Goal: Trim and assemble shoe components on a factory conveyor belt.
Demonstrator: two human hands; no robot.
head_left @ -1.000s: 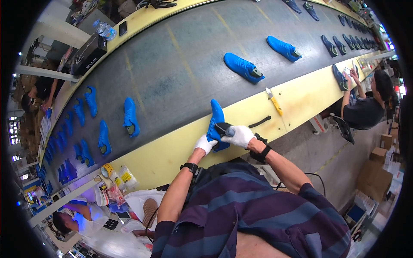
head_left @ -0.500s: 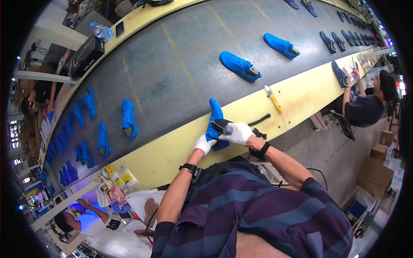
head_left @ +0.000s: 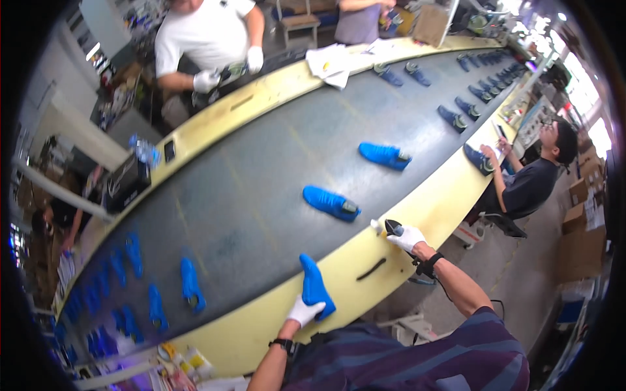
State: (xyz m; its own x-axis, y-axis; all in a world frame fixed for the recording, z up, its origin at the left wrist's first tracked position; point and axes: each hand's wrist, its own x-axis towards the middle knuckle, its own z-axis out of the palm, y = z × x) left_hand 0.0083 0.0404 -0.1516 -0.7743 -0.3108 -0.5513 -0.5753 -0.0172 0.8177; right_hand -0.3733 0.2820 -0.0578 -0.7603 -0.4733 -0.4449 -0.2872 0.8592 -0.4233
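My left hand (head_left: 305,311) in a white glove is closed around the heel end of a blue sneaker (head_left: 314,281), whose toe points away from me over the pale yellow ledge. To its right, my gloved right hand (head_left: 408,239) is closed on a dark object with a black, rounded end (head_left: 393,227); its kind is not clear. Just beside that object lies a yellow-handled knife (head_left: 377,227), partly hidden and blurred. A thin black strip (head_left: 371,270) rests on the ledge between my hands.
On the grey conveyor belt (head_left: 254,195) stand two blue sneakers ahead, several more at the left and dark sneakers at the far right. One person (head_left: 528,176) sits by the ledge at right; another, in white gloves (head_left: 207,81), stands across the belt. A phone (head_left: 169,151) lies on the far ledge.
My right hand has moved away from the sneaker to the right with the dark object, over beside the knife. My left hand still holds the sneaker. The view has tilted up, showing people across the belt.
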